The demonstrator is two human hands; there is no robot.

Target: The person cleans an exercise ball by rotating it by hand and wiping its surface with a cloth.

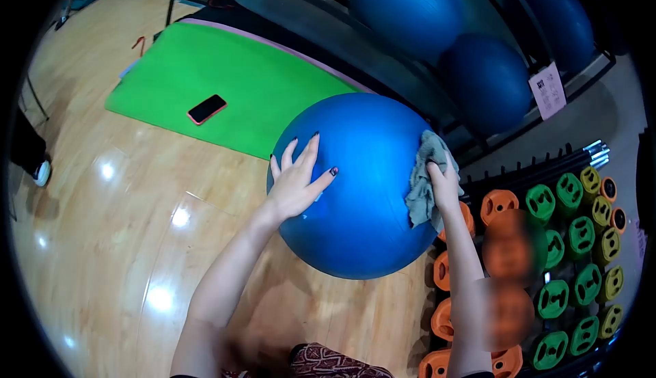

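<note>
A large blue exercise ball is in front of me, between my two hands. My left hand lies on its left side with the fingers spread. On the right side of the ball, my right hand grips a grey-green cloth that is pressed against the surface. Part of the cloth hangs below my thumb, and the fingers behind it are partly hidden.
Behind the ball lies a green mat with a phone on it. More blue balls sit on a dark rack with a pink paper sign. Orange, green and yellow weight plates fill a rack at right. A person's shoe shows at far left.
</note>
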